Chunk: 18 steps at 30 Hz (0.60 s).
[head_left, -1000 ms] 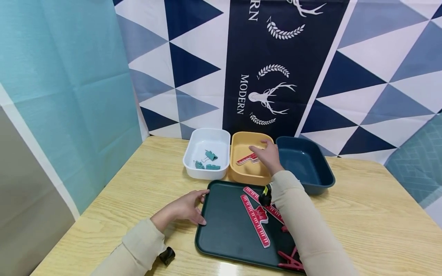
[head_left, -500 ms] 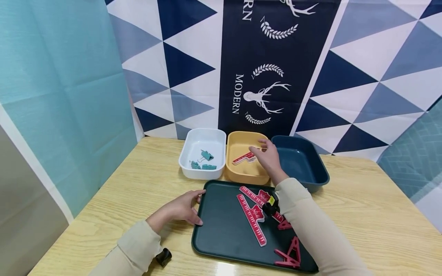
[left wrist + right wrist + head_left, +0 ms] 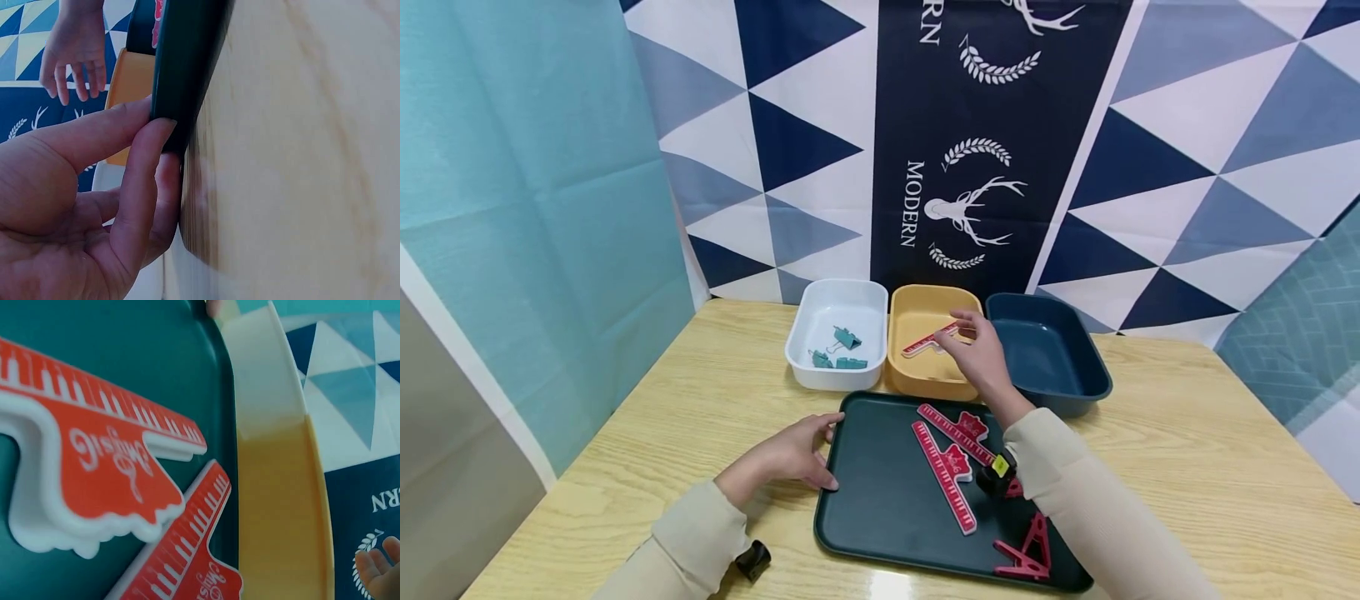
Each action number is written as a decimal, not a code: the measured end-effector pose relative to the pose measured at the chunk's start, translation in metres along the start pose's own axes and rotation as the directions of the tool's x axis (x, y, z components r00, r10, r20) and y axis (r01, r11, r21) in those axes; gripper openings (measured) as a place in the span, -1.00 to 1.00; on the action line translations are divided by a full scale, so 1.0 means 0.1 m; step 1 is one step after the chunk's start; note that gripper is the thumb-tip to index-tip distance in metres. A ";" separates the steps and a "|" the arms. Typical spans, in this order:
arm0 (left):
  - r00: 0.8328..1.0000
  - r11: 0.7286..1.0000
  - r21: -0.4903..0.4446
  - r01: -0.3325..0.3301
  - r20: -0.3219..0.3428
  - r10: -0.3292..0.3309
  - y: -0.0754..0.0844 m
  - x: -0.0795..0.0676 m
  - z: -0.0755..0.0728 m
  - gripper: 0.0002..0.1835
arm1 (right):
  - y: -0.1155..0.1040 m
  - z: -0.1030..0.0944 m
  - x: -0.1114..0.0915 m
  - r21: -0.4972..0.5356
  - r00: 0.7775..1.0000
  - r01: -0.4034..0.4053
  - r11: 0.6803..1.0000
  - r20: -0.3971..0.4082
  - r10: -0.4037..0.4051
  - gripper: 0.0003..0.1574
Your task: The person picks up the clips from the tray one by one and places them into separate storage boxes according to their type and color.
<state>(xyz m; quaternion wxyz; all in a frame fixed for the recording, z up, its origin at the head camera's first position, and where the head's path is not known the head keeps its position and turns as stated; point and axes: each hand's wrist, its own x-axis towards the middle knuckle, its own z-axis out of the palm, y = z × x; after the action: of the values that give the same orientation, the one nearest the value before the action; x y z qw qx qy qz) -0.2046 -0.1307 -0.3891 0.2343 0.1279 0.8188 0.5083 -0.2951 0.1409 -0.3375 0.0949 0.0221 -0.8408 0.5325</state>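
Observation:
My left hand (image 3: pixel 793 450) holds the left edge of the dark green tray (image 3: pixel 872 517); the left wrist view shows its thumb and fingers against the rim. My right hand (image 3: pixel 981 354) is over the yellow bin (image 3: pixel 917 379), its fingers loosely bent and nothing seen between them. Beneath it in that bin lies a red piano-key clip (image 3: pixel 917 344), partly hidden by the fingers. On the tray lie two more piano-key clips, the nearer clip (image 3: pixel 943 475) and the farther clip (image 3: pixel 951 429), both marked "Music" in the right wrist view.
Several teal binder clips (image 3: pixel 850 337) lie in the white bin (image 3: pixel 801 371) at left. A dark blue bin (image 3: pixel 1097 387) stands right of the yellow one. On the tray's right side is a plain red clip (image 3: pixel 1033 554); another red piece (image 3: pixel 1014 488) is mostly hidden by the wrist camera.
The head view has shifted slightly. My right hand has drawn a little back and right over the yellow bin, its fingers bending more. My left hand stays at the tray edge.

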 end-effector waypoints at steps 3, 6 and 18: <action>1.000 1.000 -0.015 -0.004 0.006 0.004 0.00 -0.01 0.00 0.05 | -0.02 0.00 -0.06 0.021 1.000 0.023 1.000 0.000 -0.023 -0.34; 1.000 1.000 -0.021 -0.005 0.009 0.005 0.00 -0.01 0.00 0.06 | -0.04 -0.01 -0.12 0.032 0.999 0.036 0.999 0.005 -0.036 -0.36; 0.999 1.000 -0.006 -0.018 0.028 0.018 -0.04 0.00 -0.01 0.05 | -0.07 -0.03 -0.38 0.066 0.995 0.090 0.994 0.046 -0.094 -0.37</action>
<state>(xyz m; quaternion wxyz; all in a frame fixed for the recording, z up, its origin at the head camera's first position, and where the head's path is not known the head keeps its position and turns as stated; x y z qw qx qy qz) -0.2054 -0.1329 -0.3921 0.2414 0.1417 0.8128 0.5109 -0.2564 0.1383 -0.3365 0.0979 0.0769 -0.8236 0.5534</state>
